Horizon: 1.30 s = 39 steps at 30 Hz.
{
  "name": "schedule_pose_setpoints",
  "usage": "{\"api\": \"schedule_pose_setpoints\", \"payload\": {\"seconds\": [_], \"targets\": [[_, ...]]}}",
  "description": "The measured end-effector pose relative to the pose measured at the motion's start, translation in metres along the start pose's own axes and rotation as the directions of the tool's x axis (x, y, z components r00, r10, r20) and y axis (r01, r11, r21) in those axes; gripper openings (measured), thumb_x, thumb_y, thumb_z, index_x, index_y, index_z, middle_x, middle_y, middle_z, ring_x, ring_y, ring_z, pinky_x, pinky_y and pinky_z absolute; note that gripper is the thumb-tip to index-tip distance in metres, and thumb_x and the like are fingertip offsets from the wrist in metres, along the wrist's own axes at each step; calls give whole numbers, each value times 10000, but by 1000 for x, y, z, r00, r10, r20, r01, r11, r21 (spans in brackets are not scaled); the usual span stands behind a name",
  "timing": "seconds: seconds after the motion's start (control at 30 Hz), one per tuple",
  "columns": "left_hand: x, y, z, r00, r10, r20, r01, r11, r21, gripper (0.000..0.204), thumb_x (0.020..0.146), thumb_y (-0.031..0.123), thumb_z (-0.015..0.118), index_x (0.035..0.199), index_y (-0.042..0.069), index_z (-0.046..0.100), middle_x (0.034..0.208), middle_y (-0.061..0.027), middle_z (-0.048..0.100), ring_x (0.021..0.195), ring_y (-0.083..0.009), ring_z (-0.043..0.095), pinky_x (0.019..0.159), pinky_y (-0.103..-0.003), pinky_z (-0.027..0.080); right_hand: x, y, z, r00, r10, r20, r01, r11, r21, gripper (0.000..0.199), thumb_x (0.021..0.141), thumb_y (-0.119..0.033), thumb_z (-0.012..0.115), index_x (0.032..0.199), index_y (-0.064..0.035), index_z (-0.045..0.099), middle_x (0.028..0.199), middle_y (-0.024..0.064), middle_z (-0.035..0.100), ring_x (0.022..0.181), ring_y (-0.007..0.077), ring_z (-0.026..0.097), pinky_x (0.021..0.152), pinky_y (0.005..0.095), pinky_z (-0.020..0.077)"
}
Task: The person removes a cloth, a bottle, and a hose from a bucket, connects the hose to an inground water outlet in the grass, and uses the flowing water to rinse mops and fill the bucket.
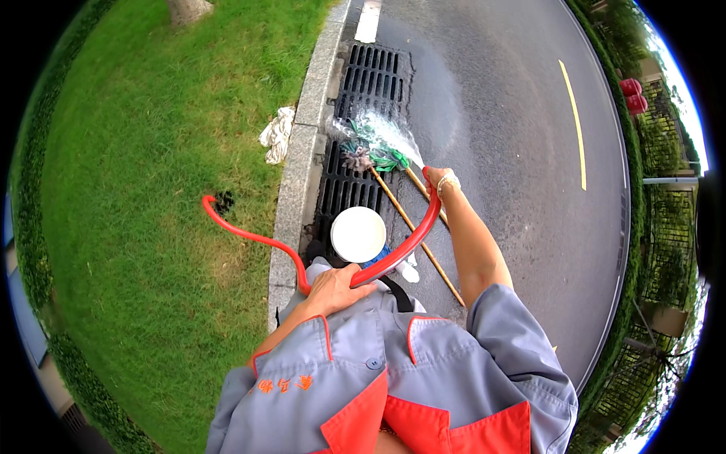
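The wet asphalt road fills the upper right, bordered on the left by a grass verge and a grey stone kerb. A long metal drain grate lies in the road against the kerb; its lower end is hidden behind a round white lid or bucket top, the body of which cannot be made out. A red hose loops from the grass, across the kerb, and up to the right. The left hand is closed around the hose near the chest, fingers wrapped over it. The right hand, arm extended, is clamped on the hose end; the fingers are largely hidden and the nozzle cannot be seen. Water sprays from there onto two mop heads lying on the grate, their wooden handles running down to the right, partly hidden behind the hose and forearm. A crumpled white cloth lies on the grass beside the kerb.
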<state>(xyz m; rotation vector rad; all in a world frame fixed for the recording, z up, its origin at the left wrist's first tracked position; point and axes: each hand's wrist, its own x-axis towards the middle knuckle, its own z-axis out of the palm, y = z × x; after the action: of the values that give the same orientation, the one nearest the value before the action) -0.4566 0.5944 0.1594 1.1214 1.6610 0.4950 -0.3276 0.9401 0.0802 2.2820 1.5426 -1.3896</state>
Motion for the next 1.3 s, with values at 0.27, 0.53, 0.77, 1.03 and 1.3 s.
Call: {"api": "schedule_pose_setpoints", "payload": {"seconds": [0.27, 0.53, 0.77, 1.03, 1.3], "targets": [[0, -3, 1, 1000, -2, -4, 2, 999, -33, 541, 777, 560, 622, 1025, 79, 618, 887, -188, 678, 868, -380, 640, 737, -469, 480, -8, -17, -2, 1000, -17, 18, 18, 996, -85, 212, 796, -183, 563, 708, 4, 611, 601, 116, 594, 493, 210, 569, 468, 381, 449], [4, -4, 4, 999, 15, -30, -16, 999, -41, 559, 774, 566, 626, 1025, 67, 619, 874, -197, 675, 859, -387, 639, 739, -471, 483, -9, -26, -2, 999, -17, 45, 20, 997, -72, 216, 781, -182, 551, 662, -13, 615, 594, 111, 594, 521, 215, 574, 491, 377, 449], [5, 4, -1, 1000, 11, 13, -11, 1000, -5, 581, 779, 572, 620, 1028, 47, 612, 872, -208, 672, 858, -392, 637, 740, -474, 483, -19, -40, -1, 998, -47, 50, 57, 977, -204, 219, 748, -167, 540, 594, -29, 610, 583, 125, 599, 518, 228, 573, 496, 365, 449], [7, 5, -3, 999, 17, -27, -18, 999, -30, 580, 785, 567, 617, 1034, 43, 611, 886, -213, 671, 865, -394, 637, 740, -473, 482, 3, -39, 2, 996, -64, 65, 78, 971, -227, 253, 757, -194, 526, 595, -20, 612, 588, 111, 601, 515, 224, 569, 517, 377, 458], [9, 3, -1, 997, 11, -79, -10, 1000, 10, 498, 800, 516, 642, 1045, 82, 635, 854, -174, 681, 819, -341, 660, 727, -433, 499, -9, -47, 8, 998, -53, 39, 55, 998, -44, 209, 762, -161, 530, 632, -16, 604, 542, 94, 558, 473, 213, 534, 460, 371, 422]]}}
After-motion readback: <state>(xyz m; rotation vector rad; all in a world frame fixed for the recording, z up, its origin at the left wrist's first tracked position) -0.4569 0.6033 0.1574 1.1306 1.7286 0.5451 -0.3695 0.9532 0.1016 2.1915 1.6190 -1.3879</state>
